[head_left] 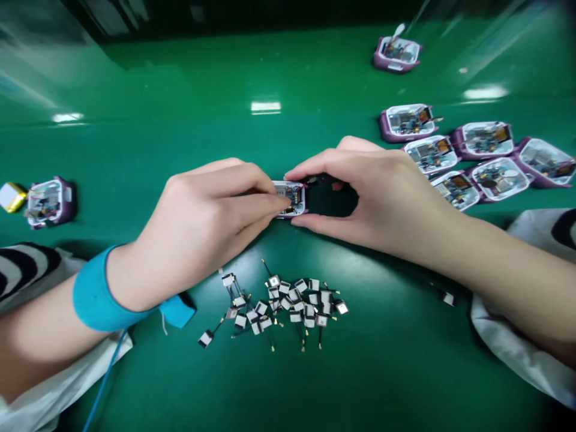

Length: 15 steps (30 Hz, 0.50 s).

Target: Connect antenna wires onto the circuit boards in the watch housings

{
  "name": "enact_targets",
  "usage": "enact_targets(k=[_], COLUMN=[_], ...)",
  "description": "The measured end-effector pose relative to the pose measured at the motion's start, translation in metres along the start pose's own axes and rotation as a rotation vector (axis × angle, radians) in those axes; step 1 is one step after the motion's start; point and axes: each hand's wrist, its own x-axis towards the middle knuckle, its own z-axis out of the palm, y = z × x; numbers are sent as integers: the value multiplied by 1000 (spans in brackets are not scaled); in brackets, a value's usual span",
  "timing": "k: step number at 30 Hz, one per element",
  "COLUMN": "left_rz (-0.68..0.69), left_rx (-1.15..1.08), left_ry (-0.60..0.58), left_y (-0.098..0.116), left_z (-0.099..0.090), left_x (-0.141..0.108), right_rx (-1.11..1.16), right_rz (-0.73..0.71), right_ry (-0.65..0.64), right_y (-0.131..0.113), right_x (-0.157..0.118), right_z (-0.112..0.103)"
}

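Nearest the front edge of the glossy green bench (396,372), the person's forearms reach in from both sides, with white sleeves banded in black (31,270) pushed up. A bright blue fabric wrist strap (101,294) circles the left wrist, and a thin blue cord (105,378) runs from it off the near edge.

Just beyond, toward the middle of the bench, a scatter of small white square tags on thin dark wires with gold-coloured tips (279,306) lies loose, and one more such tag (447,298) lies apart to the right.

At the bench's centre, the left hand (202,234) pinches narrowly, its fingertips (281,204) pressed into a small open white-and-purple plastic housing with a circuit board inside (292,198). The right hand (373,198) arches wide, thumb and fingers steadying that housing from the right around a dark shape (328,195) that is too shadowed to identify.

Toward the left edge sit a matching housing (50,202) and a gold-and-white pouch battery (12,197). Toward the right edge, a cluster of similar housings (472,153) lies close together, and one more housing (396,54) sits near the far edge.
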Motion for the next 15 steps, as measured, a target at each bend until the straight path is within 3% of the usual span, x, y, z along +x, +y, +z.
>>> enact_targets(k=[15], left_rz=[29], left_rx=[109], left_ry=[-30], left_y=[3], left_z=[1], left_x=[-1], right_rx=[7], right_rz=[109], right_ry=[-12], right_y=[-2], right_x=[-1], right_z=[-1])
